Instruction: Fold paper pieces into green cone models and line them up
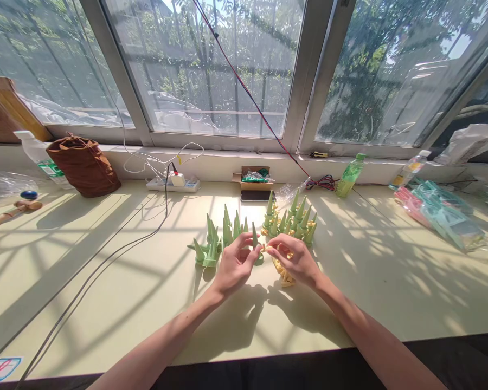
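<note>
My left hand (pixel 236 262) is closed on a green cone-shaped piece (pixel 255 241), which it holds upright with the point up. Pinched in the fingers of my right hand (pixel 295 259) is a small yellow piece (pixel 264 248), touching or very near the cone's side. Several plain green cones (pixel 211 246) stand and lean to the left of my hands. Behind and to the right is a cluster of green cones with yellow parts (pixel 295 216). A pile of small yellow pieces (pixel 285 276) lies below my right hand, partly hidden by it.
Along the window side are a brown cloth bag (pixel 83 165), a power strip (pixel 174 184), a small cardboard box (pixel 255 177), a dark phone-like slab (pixel 252 196) and a green bottle (pixel 350 176). A black cable (pixel 117 250) crosses the left side. Pink and teal plastic packages (pixel 439 211) lie right.
</note>
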Demonstrator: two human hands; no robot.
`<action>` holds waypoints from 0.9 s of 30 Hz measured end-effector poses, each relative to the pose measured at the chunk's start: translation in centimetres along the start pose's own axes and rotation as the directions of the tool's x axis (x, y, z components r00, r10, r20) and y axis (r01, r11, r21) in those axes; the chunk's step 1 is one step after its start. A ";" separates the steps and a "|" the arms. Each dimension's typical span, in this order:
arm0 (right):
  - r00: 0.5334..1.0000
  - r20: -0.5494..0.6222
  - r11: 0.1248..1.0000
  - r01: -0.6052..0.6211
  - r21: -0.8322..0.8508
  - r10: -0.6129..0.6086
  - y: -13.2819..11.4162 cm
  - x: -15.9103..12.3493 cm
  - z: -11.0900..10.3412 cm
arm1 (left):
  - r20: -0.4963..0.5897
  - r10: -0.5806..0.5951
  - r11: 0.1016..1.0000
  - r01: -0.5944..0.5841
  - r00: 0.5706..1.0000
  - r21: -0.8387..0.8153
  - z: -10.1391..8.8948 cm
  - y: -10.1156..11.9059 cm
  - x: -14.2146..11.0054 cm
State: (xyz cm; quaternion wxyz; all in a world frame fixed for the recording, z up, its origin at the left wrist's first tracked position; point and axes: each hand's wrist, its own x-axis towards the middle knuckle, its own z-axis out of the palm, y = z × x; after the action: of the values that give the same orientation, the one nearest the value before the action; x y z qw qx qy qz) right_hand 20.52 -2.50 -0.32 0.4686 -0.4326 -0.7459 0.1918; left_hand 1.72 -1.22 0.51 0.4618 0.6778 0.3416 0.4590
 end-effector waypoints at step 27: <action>0.988 0.094 0.988 -0.128 0.085 0.120 -0.2 0.0 -0.1 | -0.021 -0.024 1.000 0.024 0.999 -0.011 0.1 -0.4 0.2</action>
State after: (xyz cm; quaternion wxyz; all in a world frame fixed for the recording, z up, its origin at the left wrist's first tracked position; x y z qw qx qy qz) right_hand 20.55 -2.58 -0.13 0.4413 -0.4474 -0.7283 0.2734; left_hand 1.86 -0.91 0.23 0.4674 0.6661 0.3522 0.4625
